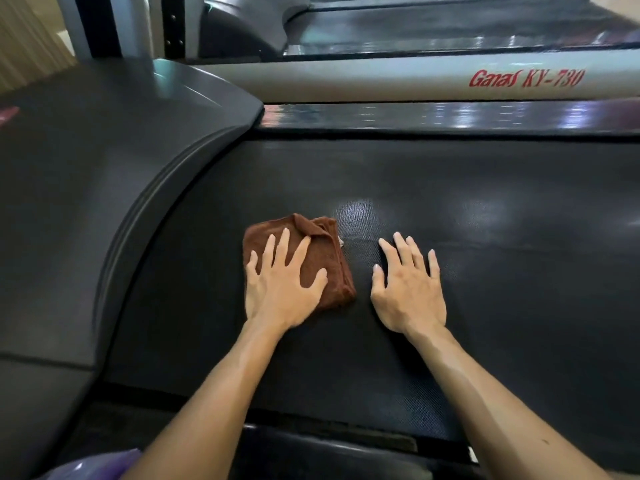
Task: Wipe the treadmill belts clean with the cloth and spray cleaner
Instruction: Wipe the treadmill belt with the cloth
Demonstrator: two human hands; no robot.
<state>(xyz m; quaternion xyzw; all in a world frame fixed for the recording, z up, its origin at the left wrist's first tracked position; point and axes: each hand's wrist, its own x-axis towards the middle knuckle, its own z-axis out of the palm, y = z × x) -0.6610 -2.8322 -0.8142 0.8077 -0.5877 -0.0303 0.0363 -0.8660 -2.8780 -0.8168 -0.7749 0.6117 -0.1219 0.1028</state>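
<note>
Pressing brown cloth (322, 258) flat, left hand (280, 289) spread, right hand (408, 289) splayed on belt (502, 220)

The black textured treadmill belt (450, 209) carries a folded brown cloth (322, 251) near its centre. A left hand (280, 289) presses flat on the cloth; at the cloth's three o'clock, just beside it, a right hand (408, 289) rests flat on the belt.

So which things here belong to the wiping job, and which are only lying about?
Job:
- brown cloth under left hand
- treadmill belt, right hand flat on it

Not used:
- motor cover
- neighbouring treadmill
- purple item, unclear
</note>
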